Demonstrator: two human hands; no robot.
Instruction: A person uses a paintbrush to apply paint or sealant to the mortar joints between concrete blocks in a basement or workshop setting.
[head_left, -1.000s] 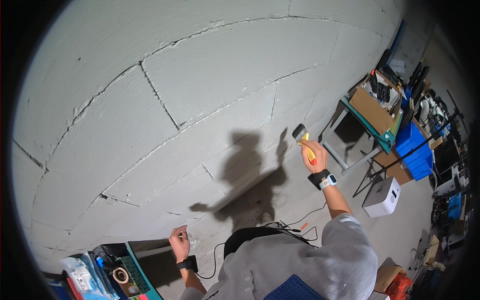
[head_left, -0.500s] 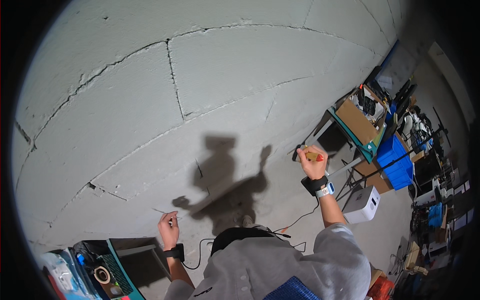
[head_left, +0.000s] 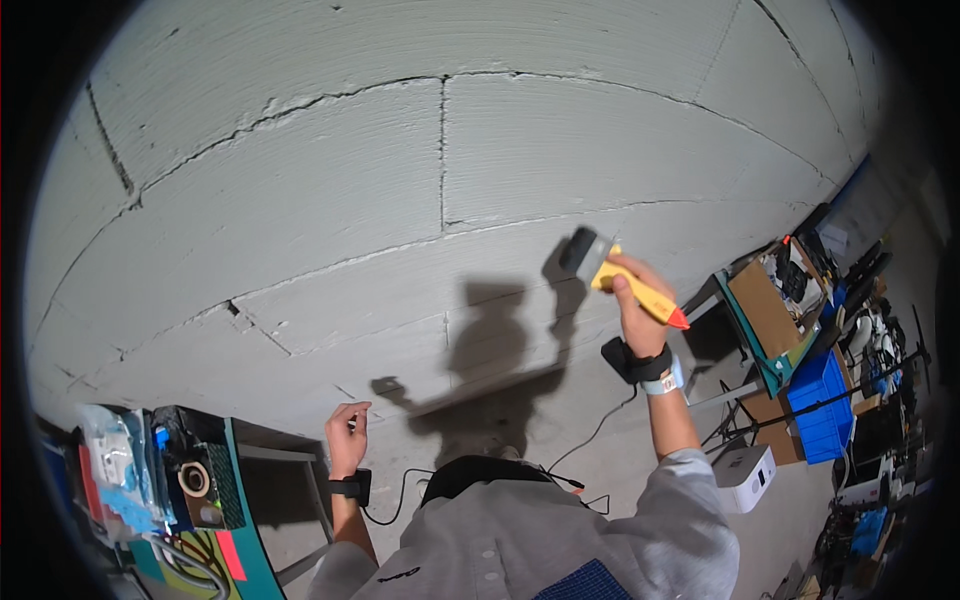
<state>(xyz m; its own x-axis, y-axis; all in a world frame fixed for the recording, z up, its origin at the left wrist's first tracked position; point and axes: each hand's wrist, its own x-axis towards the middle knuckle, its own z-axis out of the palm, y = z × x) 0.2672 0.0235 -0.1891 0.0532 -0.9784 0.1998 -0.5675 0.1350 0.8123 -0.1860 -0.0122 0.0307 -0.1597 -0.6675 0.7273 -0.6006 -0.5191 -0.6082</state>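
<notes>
My right hand (head_left: 634, 298) is raised and grips the yellow handle of a brush (head_left: 612, 270) with a red end. Its dark bristle head rests against the grey block wall (head_left: 400, 200). A black band and a watch sit on that wrist. My left hand (head_left: 347, 434) hangs lower, fingers loosely curled and apart, holding nothing, close to the wall. It wears a black wrist device with a cable running toward my chest. My shadow falls on the wall between both hands.
A teal table (head_left: 215, 500) at lower left carries a tape roll, packets and a black box. On the right stand a teal-edged table with a cardboard box (head_left: 765, 305), a blue crate (head_left: 825, 405) and a white box (head_left: 745, 475) on the floor.
The view has shifted along the wall. My right hand has risen and moved the brush up against the wall. My left hand stays low and empty.
</notes>
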